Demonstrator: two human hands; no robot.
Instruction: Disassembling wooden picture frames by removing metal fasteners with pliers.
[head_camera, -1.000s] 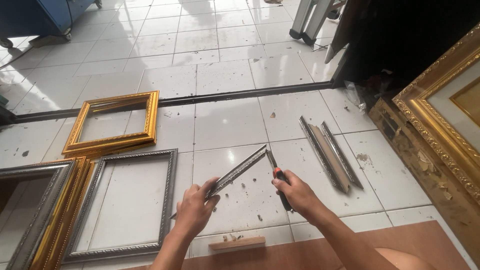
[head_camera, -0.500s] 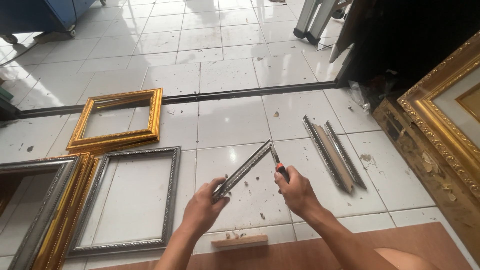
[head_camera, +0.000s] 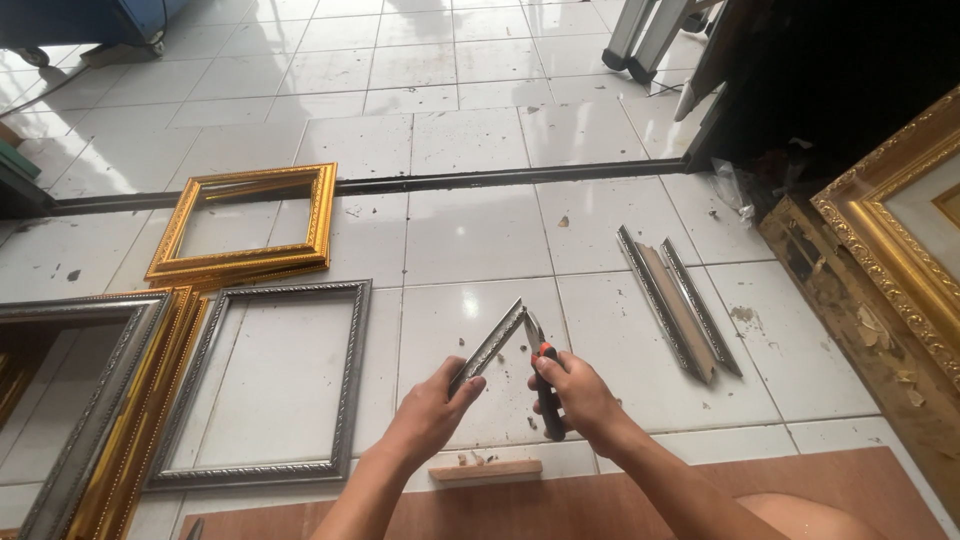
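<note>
A silver moulding strip (head_camera: 490, 345) is gripped by the closed fingers of the left hand (head_camera: 437, 410), and a black-handled knife (head_camera: 545, 385) is gripped by the right hand (head_camera: 575, 390), above the tiled floor (head_camera: 470, 235).

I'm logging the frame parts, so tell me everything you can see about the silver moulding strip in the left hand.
The silver moulding strip is a short, narrow length of frame moulding with a grey metallic, textured face, much like the silver frame on the floor. The left hand grips its lower end, holding it off the white tiles, slanting up to the right. Its upper end meets the blade tip of the orange-and-black knife held in the right hand.
</note>
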